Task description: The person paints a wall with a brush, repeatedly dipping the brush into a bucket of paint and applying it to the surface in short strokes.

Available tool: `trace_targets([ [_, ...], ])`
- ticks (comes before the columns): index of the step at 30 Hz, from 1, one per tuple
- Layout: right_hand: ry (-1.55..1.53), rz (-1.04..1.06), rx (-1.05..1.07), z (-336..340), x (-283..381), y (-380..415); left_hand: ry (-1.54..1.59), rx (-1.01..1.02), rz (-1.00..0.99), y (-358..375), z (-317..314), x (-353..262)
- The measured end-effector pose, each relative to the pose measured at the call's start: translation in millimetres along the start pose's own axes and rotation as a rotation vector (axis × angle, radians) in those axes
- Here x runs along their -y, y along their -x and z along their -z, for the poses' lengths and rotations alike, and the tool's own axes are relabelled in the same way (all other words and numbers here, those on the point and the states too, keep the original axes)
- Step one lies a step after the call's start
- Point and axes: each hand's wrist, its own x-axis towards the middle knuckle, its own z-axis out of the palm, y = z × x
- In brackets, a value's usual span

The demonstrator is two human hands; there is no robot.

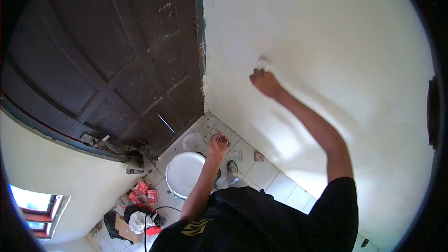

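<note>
High on the pale wall (322, 28), my right hand (266, 83) is closed round a small whitish tool (264, 62). The tool overlaps the wall surface and is blurred, so I cannot tell its exact kind. My right arm stretches up and forward, casting a shadow on the wall. Lower down, my left hand (219, 143) hangs over the tiled floor with its fingers curled in and nothing visible in them. Just below and left of that hand stands a large round white bucket (170, 187), its top a smooth white surface partly covered by my forearm.
A dark panelled door (107, 56) fills the left side. Near the bucket sits a small translucent container (190, 141). Red packets (143, 187), a white bag (137, 222) and cardboard (125, 228) lie on the floor at lower left. A small window (37, 207) is beyond.
</note>
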Motion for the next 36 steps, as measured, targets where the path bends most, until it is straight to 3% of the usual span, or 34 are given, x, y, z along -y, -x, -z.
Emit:
trace_targets([
  [2, 0.079, -0.004, -0.156, 47.1, -32.6, -4.5, -0.017, 0.024, 0.030, -1.0, -9.9, 8.0],
  [3, 0.042, -0.026, -0.132, 71.0, -43.1, -7.7, -0.019, 0.030, 0.034, 2.7, -16.8, 12.6],
  [6, 0.211, -0.009, -0.250, 111.4, -38.5, -5.6, -0.018, 0.060, 0.056, 4.8, -21.0, 22.5],
  [10, 0.172, -0.090, -0.049, 34.6, -6.4, 13.6, -0.004, 0.030, 0.137, -1.6, -4.2, 35.2],
  [12, 0.242, 0.111, 0.027, -15.8, 10.3, 29.0, -0.024, 0.031, 0.135, 2.3, 7.0, 40.3],
  [13, 0.036, 0.049, 0.064, -34.0, 22.4, 34.1, -0.042, 0.037, 0.126, 2.7, 8.6, 41.5],
  [15, -0.305, -0.067, 0.146, -52.4, 41.6, 40.3, -0.063, 0.029, 0.116, 6.2, 8.2, 43.3],
  [20, -0.281, -0.077, 0.190, -51.9, 36.1, 37.9, -0.091, 0.058, 0.115, 13.5, 10.8, 36.9],
  [25, -0.014, -0.081, 0.232, 76.1, -29.7, -2.8, -0.075, 0.021, 0.082, 15.3, 5.7, 38.1],
  [28, 0.115, -0.141, -0.044, 158.7, -85.6, -27.2, -0.082, 0.077, 0.102, 10.1, 0.5, 39.2],
  [31, 0.182, -0.198, -0.226, 209.4, -96.5, -36.6, -0.058, 0.056, 0.097, 4.2, -13.6, 34.8],
  [34, 0.178, -0.240, -0.211, 163.6, -80.0, -30.6, -0.039, 0.110, 0.089, 0.6, -25.8, 25.9],
  [36, 0.195, -0.137, -0.097, 93.3, -55.4, -15.2, -0.024, 0.095, 0.074, 5.7, -35.6, 22.7],
])
